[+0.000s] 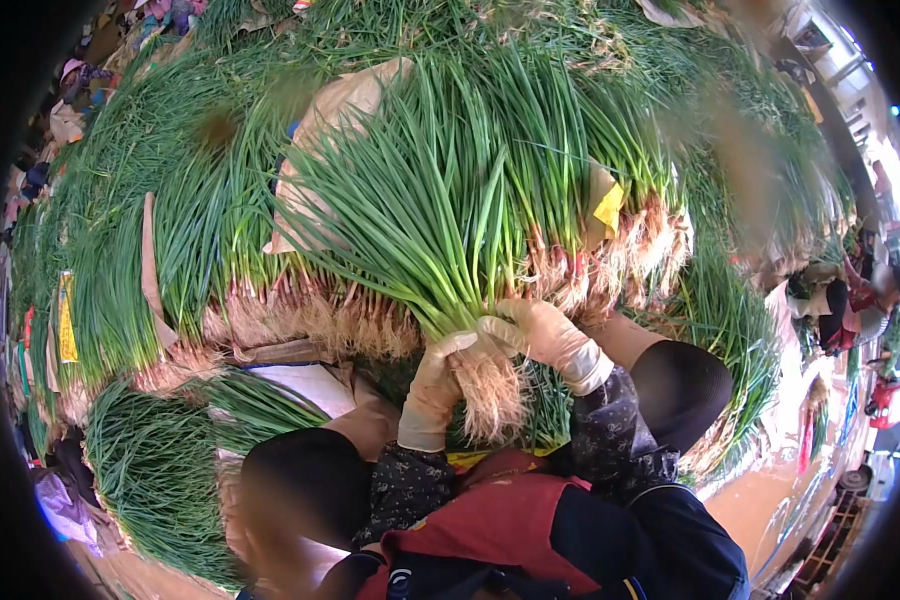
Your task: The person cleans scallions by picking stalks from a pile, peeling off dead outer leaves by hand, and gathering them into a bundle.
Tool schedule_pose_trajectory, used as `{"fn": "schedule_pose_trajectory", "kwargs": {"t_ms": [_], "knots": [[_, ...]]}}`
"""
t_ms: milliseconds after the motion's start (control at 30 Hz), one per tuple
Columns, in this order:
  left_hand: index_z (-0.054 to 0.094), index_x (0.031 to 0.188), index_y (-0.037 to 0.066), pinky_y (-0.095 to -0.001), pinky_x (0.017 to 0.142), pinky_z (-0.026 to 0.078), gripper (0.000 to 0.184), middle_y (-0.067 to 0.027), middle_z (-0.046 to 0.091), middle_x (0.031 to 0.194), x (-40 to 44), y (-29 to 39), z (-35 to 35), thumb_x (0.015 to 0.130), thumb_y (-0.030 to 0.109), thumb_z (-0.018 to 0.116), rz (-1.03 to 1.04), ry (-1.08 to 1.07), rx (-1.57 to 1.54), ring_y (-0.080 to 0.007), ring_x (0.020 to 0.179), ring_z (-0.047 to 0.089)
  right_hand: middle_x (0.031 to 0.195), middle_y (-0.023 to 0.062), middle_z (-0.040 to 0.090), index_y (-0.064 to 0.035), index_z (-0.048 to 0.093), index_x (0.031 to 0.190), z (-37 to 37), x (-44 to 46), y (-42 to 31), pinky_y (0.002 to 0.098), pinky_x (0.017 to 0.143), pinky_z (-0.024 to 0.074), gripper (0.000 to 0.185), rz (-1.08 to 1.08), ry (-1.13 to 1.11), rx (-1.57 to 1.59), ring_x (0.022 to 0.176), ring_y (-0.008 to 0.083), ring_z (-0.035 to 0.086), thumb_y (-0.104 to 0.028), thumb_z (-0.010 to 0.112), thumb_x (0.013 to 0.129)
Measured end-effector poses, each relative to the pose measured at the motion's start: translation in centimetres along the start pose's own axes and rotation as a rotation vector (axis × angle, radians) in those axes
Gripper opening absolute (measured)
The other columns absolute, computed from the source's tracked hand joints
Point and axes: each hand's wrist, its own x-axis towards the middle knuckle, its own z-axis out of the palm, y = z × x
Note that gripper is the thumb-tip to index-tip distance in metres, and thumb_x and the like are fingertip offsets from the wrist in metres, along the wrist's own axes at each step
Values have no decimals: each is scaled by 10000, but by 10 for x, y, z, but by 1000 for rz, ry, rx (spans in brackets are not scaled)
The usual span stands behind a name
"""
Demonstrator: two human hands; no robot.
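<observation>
A bunch of green onions (438, 255) is held up in front of me, its leaves fanned up and to the left and its pale roots (493, 395) hanging down. My left hand (433, 388), in a whitish glove, is closed round the left side of the bunch at the stem bases. From the right, my right hand (545, 338), gloved too, has its fingers closed at the stem bases just above the roots. Some fingertips are hidden behind the stems. Just beyond my hands, more green onions (555, 150) lie in a row with their roots towards me.
Heaps of green onions (200, 150) spread ahead and to the left. Brown sacking (345, 110) lies among them, with a yellow strip (609, 207) at the right. Another pile (155, 475) lies by my left knee. Other people (855, 305) are at the far right.
</observation>
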Motion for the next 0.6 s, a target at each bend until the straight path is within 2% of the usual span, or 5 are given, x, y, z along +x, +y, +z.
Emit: {"fn": "schedule_pose_trajectory", "kwargs": {"t_ms": [133,300,467,533,600], "knots": [[612,1135,-85,-399,825,575,358,-197,701,952,8,-3,-18,855,134,564,-130,23,-21,-314,852,692,723,165,633,-58,640,859,16,-5,21,436,624,511,253,-245,276,-132,669,337,647,-263,548,974],[570,1206,-84,-440,850,567,449,-170,672,932,9,-2,-13,825,149,601,-95,-40,-34,-313,903,673,728,136,653,-85,617,851,-4,-23,75,420,568,537,150,60,852,-295,630,330,656,-170,533,942],[421,1387,-61,-422,834,597,675,-194,643,1098,0,6,0,795,192,625,95,-244,-382,-269,945,676,901,147,720,-95,671,1007,16,-35,168,468,824,540,372,-100,194,-718,837,343,706,-374,425,999],[408,1422,-48,-417,836,589,701,-203,654,1078,-2,8,12,790,183,604,182,-401,-547,-271,953,674,905,138,722,-89,654,1006,4,1,112,476,861,528,395,463,-286,-691,861,324,707,-397,407,1010],[419,1427,-30,-410,847,577,705,-195,659,1079,12,-1,-10,781,183,599,127,-372,-455,-286,948,671,826,135,714,-56,647,953,-34,49,75,449,740,565,395,378,300,-440,761,308,713,-374,425,1030]]}}
